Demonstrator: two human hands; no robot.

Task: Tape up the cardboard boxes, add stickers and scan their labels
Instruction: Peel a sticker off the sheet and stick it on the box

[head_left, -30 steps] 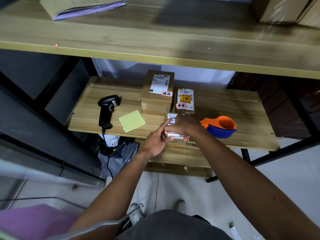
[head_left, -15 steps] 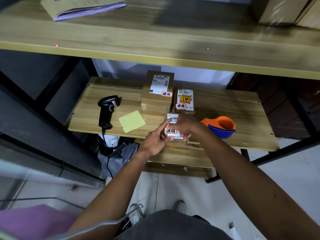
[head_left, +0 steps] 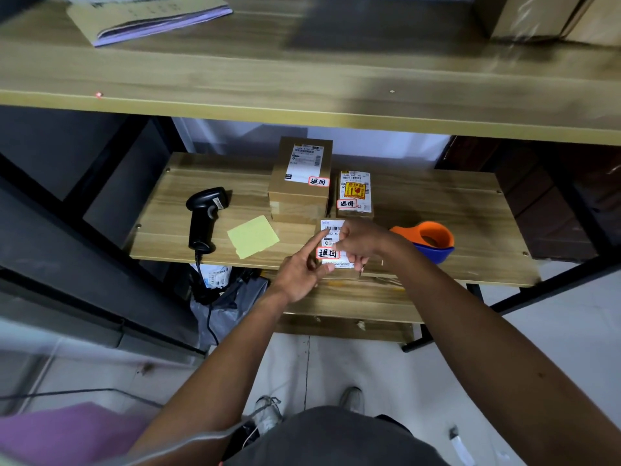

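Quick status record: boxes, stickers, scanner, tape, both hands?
boxes: tall box, small box, front box on the lower shelf
stickers: red-bordered sticker on front box, likewise on both others
scanner: lying left on the shelf, untouched
tape dispenser: on the shelf, right of the hands
left hand: index finger straight on front box label
right hand: fingers curled over front box; grip unclear

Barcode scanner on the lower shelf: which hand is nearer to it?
Left. The left hand touches the nearest box, right of the barcode scanner; the right hand is farther right, over that same box.
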